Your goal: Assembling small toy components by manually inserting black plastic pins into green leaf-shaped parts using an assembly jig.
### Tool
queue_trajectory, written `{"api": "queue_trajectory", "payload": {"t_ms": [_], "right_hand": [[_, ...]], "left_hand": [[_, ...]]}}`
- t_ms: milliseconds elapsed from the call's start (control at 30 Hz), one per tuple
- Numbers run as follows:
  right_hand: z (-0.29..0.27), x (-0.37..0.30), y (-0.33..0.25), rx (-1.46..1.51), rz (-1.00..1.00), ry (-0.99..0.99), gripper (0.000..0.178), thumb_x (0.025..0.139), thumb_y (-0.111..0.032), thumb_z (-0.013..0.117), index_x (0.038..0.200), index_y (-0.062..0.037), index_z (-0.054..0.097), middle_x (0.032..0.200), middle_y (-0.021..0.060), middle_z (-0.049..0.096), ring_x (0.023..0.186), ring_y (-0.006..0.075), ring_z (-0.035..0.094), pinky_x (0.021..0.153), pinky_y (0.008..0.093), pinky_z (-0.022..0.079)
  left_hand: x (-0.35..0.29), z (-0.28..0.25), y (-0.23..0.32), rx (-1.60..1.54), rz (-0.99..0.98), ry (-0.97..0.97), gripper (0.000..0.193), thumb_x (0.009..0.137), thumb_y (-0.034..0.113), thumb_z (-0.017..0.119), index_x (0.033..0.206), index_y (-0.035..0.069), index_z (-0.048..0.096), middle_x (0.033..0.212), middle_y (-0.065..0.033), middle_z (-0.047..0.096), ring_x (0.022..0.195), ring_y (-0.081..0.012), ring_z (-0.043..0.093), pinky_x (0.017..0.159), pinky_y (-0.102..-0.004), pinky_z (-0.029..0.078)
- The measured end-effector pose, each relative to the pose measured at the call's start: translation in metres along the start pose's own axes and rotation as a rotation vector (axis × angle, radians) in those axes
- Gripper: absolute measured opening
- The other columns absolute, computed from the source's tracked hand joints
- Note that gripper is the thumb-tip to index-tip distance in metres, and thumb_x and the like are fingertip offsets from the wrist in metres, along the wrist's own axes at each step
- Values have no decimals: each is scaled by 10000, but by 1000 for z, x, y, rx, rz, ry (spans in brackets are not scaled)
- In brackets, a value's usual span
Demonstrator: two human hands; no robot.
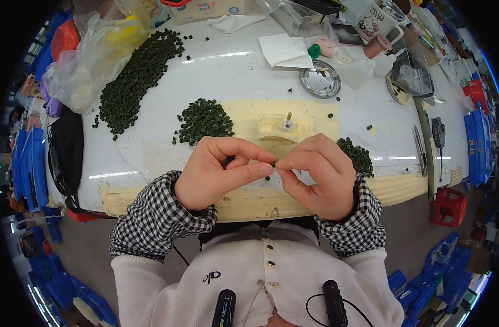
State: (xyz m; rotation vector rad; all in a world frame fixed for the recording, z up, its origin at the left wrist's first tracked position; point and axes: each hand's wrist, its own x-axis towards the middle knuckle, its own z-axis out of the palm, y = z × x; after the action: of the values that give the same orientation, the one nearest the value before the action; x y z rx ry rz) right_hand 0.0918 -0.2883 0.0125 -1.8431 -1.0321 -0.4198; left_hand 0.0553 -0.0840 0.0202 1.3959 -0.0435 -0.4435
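Close to the table's front edge, my left hand [219, 169] and my right hand [321, 175] meet fingertip to fingertip. Between them is a tiny dark green piece [273, 164], mostly covered by the fingers; both hands seem to pinch it. Just beyond the fingers sits a block wrapped in cream tape [271, 126], with a small upright pin [288, 116] on it. A small heap of dark green pieces [206, 121] lies beyond my left hand. Another small heap [355, 156] lies beside my right hand, partly hidden by it.
A large pile of green pieces [135, 76] spreads at the far left, beside plastic bags [83, 76]. A round metal dish [320, 79], white paper [285, 50] and a mug [375, 24] stand farther back. Tweezers [420, 150] lie at right. Padded cream edging [151, 200] lines the front.
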Motion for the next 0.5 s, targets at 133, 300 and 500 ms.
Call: {"api": "queue_trajectory", "payload": {"t_ms": [133,300,500], "right_hand": [[-6,-2,-3,11,10,-98,231,649,30,731,840,-42,622,794,68,592,674,227,593,576,306,497],[-45,-2,-3,-75,175,-79,176,705,41,707,852,-16,630,793,97,609,682,234,601,596,295,494],[-111,-27,35,-447,538,95,88,830,-4,644,909,34,630,789,103,650,668,159,628,639,250,483]], "left_hand": [[2,-5,-2,51,-1,-74,176,838,55,702,1004,-2,692,569,113,354,547,7,342,556,-168,346],[2,-4,-5,-36,-12,-60,151,843,66,699,980,4,691,595,103,401,571,1,368,550,-175,351],[1,-8,-4,-415,-151,25,132,897,83,615,1008,16,639,652,80,421,556,-15,315,497,-183,272]]}}
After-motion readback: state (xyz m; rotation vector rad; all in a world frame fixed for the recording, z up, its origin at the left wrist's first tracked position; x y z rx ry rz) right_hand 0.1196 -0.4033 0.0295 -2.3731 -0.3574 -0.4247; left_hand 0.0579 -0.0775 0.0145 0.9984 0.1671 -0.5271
